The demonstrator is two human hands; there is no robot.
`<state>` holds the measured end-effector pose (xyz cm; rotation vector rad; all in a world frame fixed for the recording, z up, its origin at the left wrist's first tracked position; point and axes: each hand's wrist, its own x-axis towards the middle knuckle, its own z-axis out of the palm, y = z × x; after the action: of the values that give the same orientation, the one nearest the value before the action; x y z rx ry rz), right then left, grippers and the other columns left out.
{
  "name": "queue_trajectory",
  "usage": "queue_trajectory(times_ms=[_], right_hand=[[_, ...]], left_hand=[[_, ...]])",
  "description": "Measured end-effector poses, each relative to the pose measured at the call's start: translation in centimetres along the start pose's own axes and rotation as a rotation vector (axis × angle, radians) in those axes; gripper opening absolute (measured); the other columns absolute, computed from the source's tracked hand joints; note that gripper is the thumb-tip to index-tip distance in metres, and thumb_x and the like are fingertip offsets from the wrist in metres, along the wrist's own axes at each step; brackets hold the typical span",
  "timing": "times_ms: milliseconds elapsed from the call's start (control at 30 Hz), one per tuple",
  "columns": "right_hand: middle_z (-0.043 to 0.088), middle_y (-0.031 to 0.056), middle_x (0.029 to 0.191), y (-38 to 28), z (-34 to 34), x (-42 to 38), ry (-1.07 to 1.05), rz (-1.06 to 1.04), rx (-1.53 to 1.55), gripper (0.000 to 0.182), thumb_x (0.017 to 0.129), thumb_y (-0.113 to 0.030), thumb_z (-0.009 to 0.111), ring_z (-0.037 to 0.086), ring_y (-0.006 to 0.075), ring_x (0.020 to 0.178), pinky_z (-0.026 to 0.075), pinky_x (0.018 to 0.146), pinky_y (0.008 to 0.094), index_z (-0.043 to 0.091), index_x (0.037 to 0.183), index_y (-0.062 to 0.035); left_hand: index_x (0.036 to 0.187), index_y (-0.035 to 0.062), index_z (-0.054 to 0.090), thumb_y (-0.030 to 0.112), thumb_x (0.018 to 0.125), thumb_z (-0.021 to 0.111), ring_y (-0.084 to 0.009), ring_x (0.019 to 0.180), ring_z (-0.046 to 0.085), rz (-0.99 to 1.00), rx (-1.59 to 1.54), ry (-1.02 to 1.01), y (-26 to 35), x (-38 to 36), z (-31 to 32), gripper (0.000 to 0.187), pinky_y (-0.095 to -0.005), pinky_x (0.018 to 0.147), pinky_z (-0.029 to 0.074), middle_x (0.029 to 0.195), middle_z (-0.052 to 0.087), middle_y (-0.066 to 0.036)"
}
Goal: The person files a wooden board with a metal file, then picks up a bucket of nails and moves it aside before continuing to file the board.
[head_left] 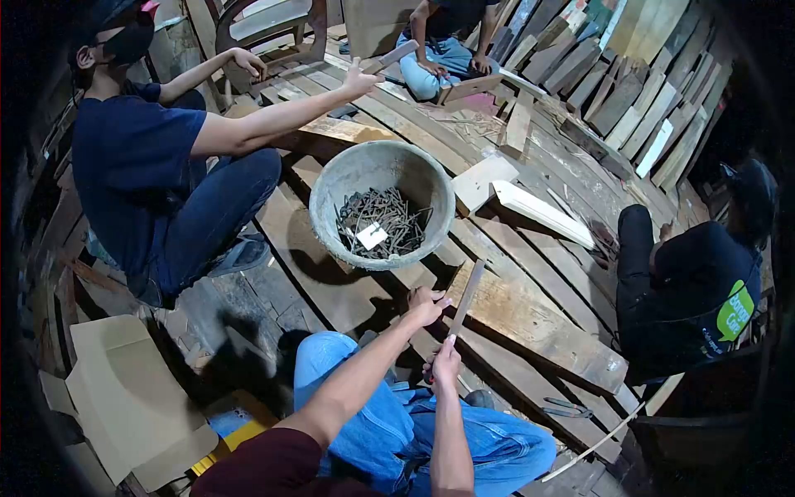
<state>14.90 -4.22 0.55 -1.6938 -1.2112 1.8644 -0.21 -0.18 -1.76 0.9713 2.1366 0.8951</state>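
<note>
My right hand [445, 363] grips the lower end of a long flat metal blade [469, 296], which points up and away from me. A bit of red shows at its grip. To the left of the blade, my left hand [426, 306] is closed with its fingers curled; what they hold, if anything, I cannot make out. Both hands are over my lap, close to a thick wooden beam [538, 331]. Beyond them stands a grey bucket [325, 199] holding many thin dark pieces that look like nails, with a small white piece [372, 236] on top.
At the left, a seated person [141, 166] holds out a similar flat tool [397, 55]. Another person [451, 50] sits at the back, and one [696, 282] at the right. Pliers [567, 407] lie on the planks. An open cardboard box [124, 398] stands at the lower left.
</note>
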Motion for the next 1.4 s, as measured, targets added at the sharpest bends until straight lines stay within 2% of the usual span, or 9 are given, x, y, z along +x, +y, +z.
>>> queue_trajectory(times_ms=[167, 400, 633, 733, 833, 1100, 1300, 1367, 1400], right_hand=[[0.048, 0.0033, 0.056, 0.3, -0.7, -0.1, 0.034, -0.025, -0.054, 0.056, 0.102, -0.056, 0.033, 0.05, 0.0148, 0.041, 0.04, 0.036, 0.0291, 0.049, 0.082, -0.0062], [0.048, 0.0037, 0.054, -1.1, -0.2, 3.3, 0.039, -0.096, -0.024, 0.056, 0.101, -0.056, 0.034, 0.049, 0.0153, 0.041, 0.038, 0.036, 0.03, 0.048, 0.077, -0.0075], [0.048, 0.0043, 0.054, 1.5, 0.2, -0.8, 0.086, 0.032, 0.001, 0.057, 0.101, -0.057, 0.034, 0.049, 0.016, 0.039, 0.04, 0.035, 0.0313, 0.048, 0.078, -0.0073], [0.048, 0.0037, 0.055, 1.4, 0.2, -0.2, 0.08, -0.012, -0.018, 0.057, 0.1, -0.058, 0.034, 0.049, 0.0159, 0.041, 0.04, 0.037, 0.0307, 0.048, 0.079, -0.0074], [0.046, 0.0026, 0.054, -0.3, 0.1, 1.6, 0.047, -0.032, 0.016, 0.056, 0.101, -0.058, 0.035, 0.049, 0.015, 0.041, 0.039, 0.037, 0.0291, 0.049, 0.079, -0.0083], [0.048, 0.0035, 0.053, 1.6, -0.1, -0.7, 0.155, -0.056, -0.122, 0.057, 0.101, -0.056, 0.034, 0.049, 0.0148, 0.04, 0.038, 0.036, 0.0287, 0.048, 0.075, -0.0075], [0.045, 0.0028, 0.051, -0.7, -0.7, 3.1, -0.016, -0.107, 0.052, 0.056, 0.101, -0.057, 0.036, 0.047, 0.0145, 0.039, 0.035, 0.035, 0.0289, 0.048, 0.074, -0.0088], [0.045, 0.0025, 0.05, -0.8, -0.4, 5.4, 0.123, -0.148, -0.048, 0.057, 0.1, -0.058, 0.036, 0.046, 0.0142, 0.038, 0.034, 0.035, 0.0286, 0.047, 0.075, -0.0089], [0.045, 0.0031, 0.051, 0.2, -0.5, 6.4, 0.135, -0.193, -0.081, 0.057, 0.1, -0.058, 0.036, 0.047, 0.0148, 0.039, 0.035, 0.035, 0.0295, 0.047, 0.075, -0.0087]], left_hand=[[0.11, 0.015, 0.073, 0.045, 0.082, 0.074, -0.0346, 0.1, 0.067, 0.023, -0.067, 0.013, -0.4, 0.1, 0.4, 0.041, -0.0396, 0.09, 0.051, 0.107, 0.069, -0.019], [0.114, 0.0114, 0.071, 0.045, 0.084, 0.072, -0.0296, 0.103, 0.068, 0.02, -0.081, 0.001, -0.2, 0.0, 0.2, 0.045, -0.0361, 0.09, 0.051, 0.109, 0.069, -0.018], [0.115, 0.016, 0.071, 0.049, 0.083, 0.071, -0.0282, 0.104, 0.068, 0.002, -0.01, -0.023, -0.2, 0.4, 0.3, 0.046, -0.0347, 0.094, 0.05, 0.113, 0.068, -0.018], [0.114, 0.0168, 0.072, 0.05, 0.083, 0.071, -0.0267, 0.097, 0.07, 0.015, -0.028, 0.008, -0.5, 0.5, 0.6, 0.045, -0.0346, 0.088, 0.052, 0.103, 0.072, -0.016], [0.114, 0.0124, 0.071, 0.046, 0.082, 0.073, -0.0344, 0.106, 0.065, -0.065, -0.059, -0.088, 0.8, 0.0, -0.8, 0.047, -0.0388, 0.096, 0.049, 0.111, 0.068, -0.019], [0.114, 0.0186, 0.072, 0.047, 0.083, 0.072, -0.035, 0.108, 0.064, -0.085, -0.066, -0.095, 0.2, 0.6, -0.2, 0.042, -0.0397, 0.099, 0.047, 0.113, 0.067, -0.02], [0.111, 0.0165, 0.073, 0.041, 0.082, 0.074, -0.0313, 0.101, 0.068, -0.029, -0.112, -0.073, -0.2, 0.5, 0.0, 0.038, -0.0373, 0.092, 0.051, 0.108, 0.069, -0.019], [0.112, 0.0177, 0.072, 0.043, 0.082, 0.074, -0.0313, 0.092, 0.069, -0.054, -0.245, -0.05, -0.4, 0.3, 0.4, 0.039, -0.0386, 0.087, 0.052, 0.101, 0.071, -0.016], [0.113, 0.0176, 0.072, 0.043, 0.082, 0.073, -0.0309, 0.093, 0.069, -0.036, -0.114, -0.037, 0.2, 0.0, -0.1, 0.04, -0.0386, 0.088, 0.052, 0.102, 0.071, -0.015]])
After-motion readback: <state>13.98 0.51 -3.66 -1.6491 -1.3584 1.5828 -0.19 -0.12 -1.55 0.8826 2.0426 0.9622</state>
